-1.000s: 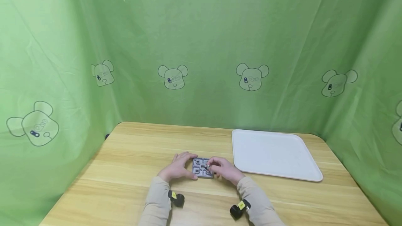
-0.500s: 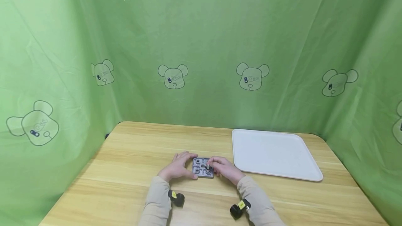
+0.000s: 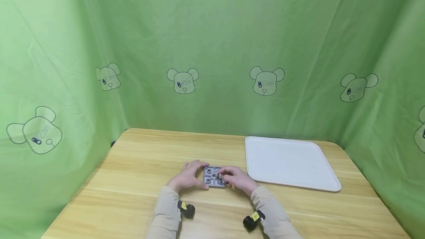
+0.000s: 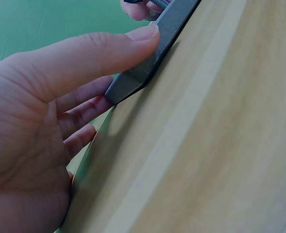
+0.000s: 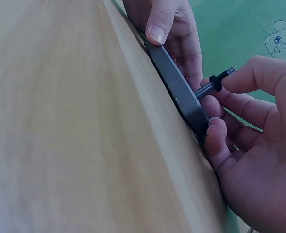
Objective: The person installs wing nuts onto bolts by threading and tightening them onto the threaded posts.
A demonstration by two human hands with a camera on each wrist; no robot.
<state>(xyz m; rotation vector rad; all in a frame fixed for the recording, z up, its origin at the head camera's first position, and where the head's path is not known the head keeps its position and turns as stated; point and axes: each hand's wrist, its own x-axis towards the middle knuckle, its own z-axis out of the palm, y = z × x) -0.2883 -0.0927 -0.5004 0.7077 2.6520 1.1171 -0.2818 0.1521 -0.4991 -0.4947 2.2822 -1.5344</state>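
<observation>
A square grey metal plate (image 3: 209, 185) with moulded recesses lies on the table in the head view. My left hand (image 3: 187, 177) grips its left side, with the thumb on the near edge and a fingertip at the far corner. A small threaded bolt (image 5: 206, 91) with a black collar stands up at a slant from the plate's right part. My right hand (image 3: 239, 180) pinches the bolt near its top between thumb and finger. Its lower fingers curl against the plate's edge in the right wrist view. The plate's right edge is partly hidden by that hand.
A white tray (image 3: 289, 161) lies at the back right of the wooden table (image 3: 139, 150), close to the right hand. Green printed curtains (image 3: 219, 47) enclose the back and both sides. Black cameras are strapped to both sleeves.
The right fingers shift slightly around the top of the bolt. The left hand and the plate keep their place.
</observation>
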